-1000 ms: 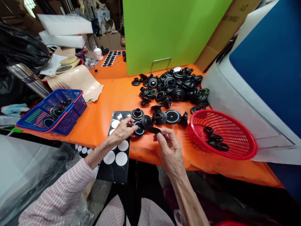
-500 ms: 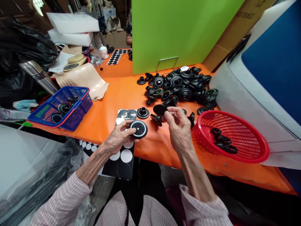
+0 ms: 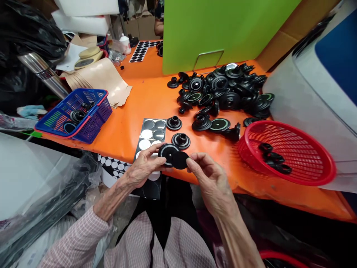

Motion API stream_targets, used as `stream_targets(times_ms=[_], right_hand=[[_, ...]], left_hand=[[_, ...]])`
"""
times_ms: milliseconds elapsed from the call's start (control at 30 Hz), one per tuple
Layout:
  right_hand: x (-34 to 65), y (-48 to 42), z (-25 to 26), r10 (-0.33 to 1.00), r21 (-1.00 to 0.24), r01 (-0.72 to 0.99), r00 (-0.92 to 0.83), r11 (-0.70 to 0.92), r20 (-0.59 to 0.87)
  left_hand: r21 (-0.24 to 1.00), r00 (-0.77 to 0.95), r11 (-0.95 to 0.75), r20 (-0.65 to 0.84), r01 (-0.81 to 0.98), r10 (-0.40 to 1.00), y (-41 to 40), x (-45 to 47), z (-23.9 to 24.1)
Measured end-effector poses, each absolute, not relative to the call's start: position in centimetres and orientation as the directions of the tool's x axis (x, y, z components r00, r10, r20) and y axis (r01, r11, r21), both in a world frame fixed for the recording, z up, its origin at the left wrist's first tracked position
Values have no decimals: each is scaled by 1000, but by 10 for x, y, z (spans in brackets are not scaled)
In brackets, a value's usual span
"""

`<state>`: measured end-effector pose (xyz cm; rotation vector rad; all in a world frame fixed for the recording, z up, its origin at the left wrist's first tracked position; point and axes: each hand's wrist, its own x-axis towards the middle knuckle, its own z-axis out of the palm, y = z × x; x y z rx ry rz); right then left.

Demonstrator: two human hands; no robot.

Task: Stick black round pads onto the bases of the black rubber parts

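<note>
My left hand (image 3: 142,167) grips a black round flanged part (image 3: 166,150), its flat face with a pale ring turned up. Pinched at its edge by my right hand (image 3: 213,182) is a thin black round sticker (image 3: 180,160), which overlaps the right side of that face; whether they touch, I cannot tell. Under my left hand lies a sticker sheet (image 3: 152,190) with black circles and bare white ones. Just beyond the hands, two similar flanged parts, one nearer (image 3: 181,140) and one farther (image 3: 174,123), rest on the table with their hubs up.
A heap of black flanged parts (image 3: 228,100) covers the back right of the orange table (image 3: 131,111). A red basket (image 3: 329,175) with small black rings stands right, a blue basket (image 3: 92,130) left. A green board (image 3: 217,29) rises behind. Another person's arm (image 3: 158,28) shows beyond.
My right hand has brought the sticker down and left onto or over the part in my left hand. A flanged part that was tilted by my right hand now sits hub up.
</note>
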<state>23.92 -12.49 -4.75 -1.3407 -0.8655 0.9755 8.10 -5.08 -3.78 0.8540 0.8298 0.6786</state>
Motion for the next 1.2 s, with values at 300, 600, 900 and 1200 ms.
stream_targets(times_ms=[300,600,900,1200], right_hand=[[221,-122,-55,854,-998,-69,520,1,-35],[209,-118,-59,825,-1000,-14,565,-10,-17],[206,-117,-61,824,-1000,-13,566,-21,-24],[200,-116,-68,780,-970,243,608,-4,149]], left_hand=[[845,505,506,-366,-171,782,-55,82,-36],[848,515,501,-357,-170,779,-56,81,-40],[865,560,480,-328,-145,761,-56,77,-49],[865,556,481,-330,-147,763,-56,78,-49]])
